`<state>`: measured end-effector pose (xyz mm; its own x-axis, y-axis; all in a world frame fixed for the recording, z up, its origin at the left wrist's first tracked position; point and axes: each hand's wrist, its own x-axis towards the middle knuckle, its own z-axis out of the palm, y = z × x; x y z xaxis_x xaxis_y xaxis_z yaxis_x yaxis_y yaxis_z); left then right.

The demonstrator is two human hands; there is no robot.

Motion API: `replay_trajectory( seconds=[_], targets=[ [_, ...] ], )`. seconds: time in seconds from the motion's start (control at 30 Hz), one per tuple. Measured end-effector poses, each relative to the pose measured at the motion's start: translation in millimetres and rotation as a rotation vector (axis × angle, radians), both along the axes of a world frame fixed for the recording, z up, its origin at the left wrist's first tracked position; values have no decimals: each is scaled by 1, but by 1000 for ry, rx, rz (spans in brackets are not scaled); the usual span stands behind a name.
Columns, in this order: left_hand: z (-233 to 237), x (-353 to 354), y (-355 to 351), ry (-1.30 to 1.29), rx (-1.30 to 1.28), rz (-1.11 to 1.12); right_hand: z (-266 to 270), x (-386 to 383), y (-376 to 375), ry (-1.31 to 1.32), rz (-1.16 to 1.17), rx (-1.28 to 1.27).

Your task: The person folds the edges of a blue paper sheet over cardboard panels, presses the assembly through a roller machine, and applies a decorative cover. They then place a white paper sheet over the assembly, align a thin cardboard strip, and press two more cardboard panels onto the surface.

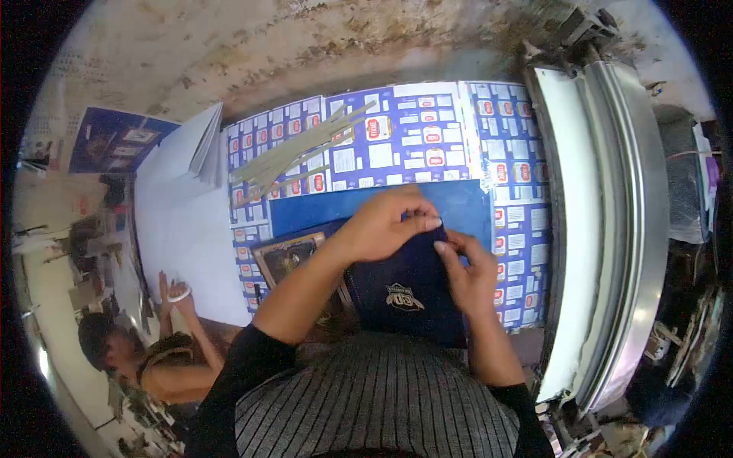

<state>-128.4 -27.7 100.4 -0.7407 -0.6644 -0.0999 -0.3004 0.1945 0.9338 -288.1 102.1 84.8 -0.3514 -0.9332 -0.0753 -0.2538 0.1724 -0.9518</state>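
Observation:
A dark navy cover [382, 294] with a gold emblem lies in front of me on a blue board [466, 206]. My left hand [393, 221] pinches its upper right corner between thumb and fingers. Close by on the right, my right hand [469, 271] has its thumb and fingertips closed on the same corner's edge. To the left of the emblem, the cover's other part shows a framed picture [294, 259], partly hidden by my left forearm.
Printed blue-and-white sheets [366, 156] cover the table, with thin grey strips [298, 156] on them. A long metal roller machine [626, 229] borders the right. At left are white sheets [179, 229] and another person [175, 359].

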Motion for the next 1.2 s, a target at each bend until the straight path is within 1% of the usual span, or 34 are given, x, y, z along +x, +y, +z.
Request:
replay_trajectory(
  seconds=[0.07,0.1,0.17,0.23,0.3,0.33,0.43,0.47,0.53,0.73,0.77,0.8,0.83,0.87,0.9,0.97,1.0,1.03,1.07,1.1,1.13,1.17,1.2],
  targets=[
    [34,13,18,22,-87,1,20,0,12,163,154,-173],
    [49,18,28,5,-86,2,30,1,14,145,155,-174],
    [73,26,46,11,-93,68,45,2,21,186,265,-310],
    [84,34,57,10,-96,59,49,3,28,156,286,-352],
    [91,37,67,21,-161,66,54,3,33,137,337,-448],
    [93,37,72,41,-169,74,56,2,36,130,334,-447],
    [111,33,79,-15,-146,76,57,1,41,101,372,-499],
    [111,33,82,-19,-145,76,57,2,44,90,368,-516],
    [110,33,82,7,-226,-19,55,2,47,82,361,-546],
    [103,27,88,-1,-270,-19,56,1,53,101,330,-508],
    [101,26,88,3,-271,-11,56,0,53,127,312,-446],
    [97,25,85,-122,-334,-13,56,-2,52,155,293,-385],
    [92,25,81,-248,-391,-14,51,-4,50,161,299,-382],
    [81,24,72,-267,-466,41,40,-7,45,172,197,-283],
    [62,29,64,-329,-605,153,26,-11,38,184,96,-184],
    [0,54,49,-490,-856,406,-16,-30,13,120,28,135],
    [-28,71,52,-578,-809,490,-35,-37,10,137,35,140],
    [-54,92,58,-564,-805,504,-54,-42,5,399,17,51],
    [-77,117,75,-713,-764,484,-68,-45,5,654,4,-38],
    [-95,136,95,-865,-720,466,-80,-47,8,662,19,-44],
    [-108,150,114,-863,-723,482,-89,-46,11,671,54,-19],
    [-118,165,137,-925,-654,465,-95,-42,15,675,92,10],
    [-124,174,158,-989,-572,453,-96,-26,19,771,191,-24]
  ],
)
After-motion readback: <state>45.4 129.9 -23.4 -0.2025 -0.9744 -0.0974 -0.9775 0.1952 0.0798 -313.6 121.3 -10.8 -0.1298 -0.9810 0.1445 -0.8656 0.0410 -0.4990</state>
